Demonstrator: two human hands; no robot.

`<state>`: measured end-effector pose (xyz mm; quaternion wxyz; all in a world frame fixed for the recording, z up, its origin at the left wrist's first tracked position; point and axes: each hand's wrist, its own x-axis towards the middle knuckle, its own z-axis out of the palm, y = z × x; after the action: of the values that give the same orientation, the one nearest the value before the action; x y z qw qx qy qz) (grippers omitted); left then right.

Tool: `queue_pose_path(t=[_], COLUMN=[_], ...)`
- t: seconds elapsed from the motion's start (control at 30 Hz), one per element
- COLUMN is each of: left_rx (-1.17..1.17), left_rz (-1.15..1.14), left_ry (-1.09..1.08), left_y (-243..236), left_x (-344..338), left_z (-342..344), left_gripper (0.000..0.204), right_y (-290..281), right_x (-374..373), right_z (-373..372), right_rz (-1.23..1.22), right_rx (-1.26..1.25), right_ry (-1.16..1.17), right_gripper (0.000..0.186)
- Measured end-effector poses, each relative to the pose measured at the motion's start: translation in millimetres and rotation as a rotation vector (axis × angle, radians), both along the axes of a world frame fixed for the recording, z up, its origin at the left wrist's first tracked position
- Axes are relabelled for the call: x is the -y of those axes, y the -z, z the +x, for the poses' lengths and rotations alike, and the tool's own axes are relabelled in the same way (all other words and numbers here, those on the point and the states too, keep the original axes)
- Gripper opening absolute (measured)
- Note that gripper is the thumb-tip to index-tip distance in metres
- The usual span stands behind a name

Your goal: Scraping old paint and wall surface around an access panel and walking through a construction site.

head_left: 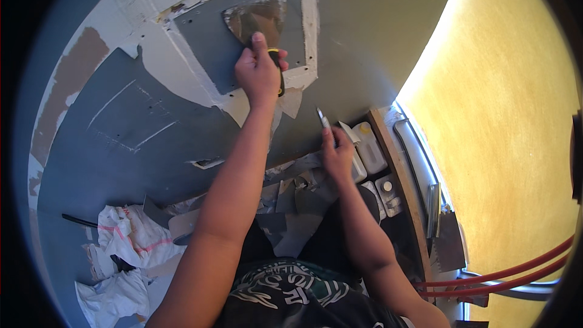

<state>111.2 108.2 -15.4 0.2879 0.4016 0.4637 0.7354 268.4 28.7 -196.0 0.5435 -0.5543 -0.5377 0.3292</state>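
My left hand [261, 76] is closed round the black and yellow handle of a wide putty knife [264, 18], thumb stretched toward the blade. That blade lies over a square grey panel [209, 37] framed by white-filled seams [310, 18] and dotted with screw heads. Lower and to the right, my right hand [338, 157] grips a slim, pale knife [323, 120] with its point up, apart from the board. Between the two hands, a torn whitish flap [291, 102] hangs at the panel's lower corner. The putty knife's edge looks smeared with white filler.
A large grey board [370, 30] surrounds the panel, with a small hole [206, 163] lower left. White plastic jugs [371, 151] stand beside a wooden edge [398, 191] at right. Board scraps [297, 219] and crumpled white sacks [136, 237] lie below. Red hoses [510, 273] cross the lower right.
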Motion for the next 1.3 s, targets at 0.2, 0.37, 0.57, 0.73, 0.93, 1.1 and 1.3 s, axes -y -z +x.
queue_pose_path(t=[0.2,0.37,0.57,0.73,0.93,1.1,1.3], left_rx=[-0.017,0.011,-0.028,0.011,0.010,0.008,0.010], left_rz=[0.022,0.027,0.066,0.050,0.028,0.029,0.028], left_ry=[-0.015,-0.018,-0.037,-0.018,-0.015,-0.009,-0.030], left_y=[-3,-1,-1,-1,-4,-5,-3], left_x=[0,-1,-1,0,0,0,-1], left_z=[-2,2,0,-2,2,-1,1], left_gripper=[0.053,0.056,0.057,0.056,0.055,0.055,0.056], right_y=[-188,-254,-236,-191,-156,-176,-220], right_x=[-26,-58,-54,-28,-1,-3,-38], right_z=[14,12,7,8,13,13,9], right_rz=[0.453,0.646,0.666,0.425,0.315,0.354,0.524], right_rx=[0.387,0.599,0.543,0.428,0.337,0.333,0.429], right_ry=[-0.066,-0.062,-0.033,-0.039,-0.041,-0.031,-0.031], right_gripper=[0.036,0.039,0.036,0.035,0.034,0.034,0.035])
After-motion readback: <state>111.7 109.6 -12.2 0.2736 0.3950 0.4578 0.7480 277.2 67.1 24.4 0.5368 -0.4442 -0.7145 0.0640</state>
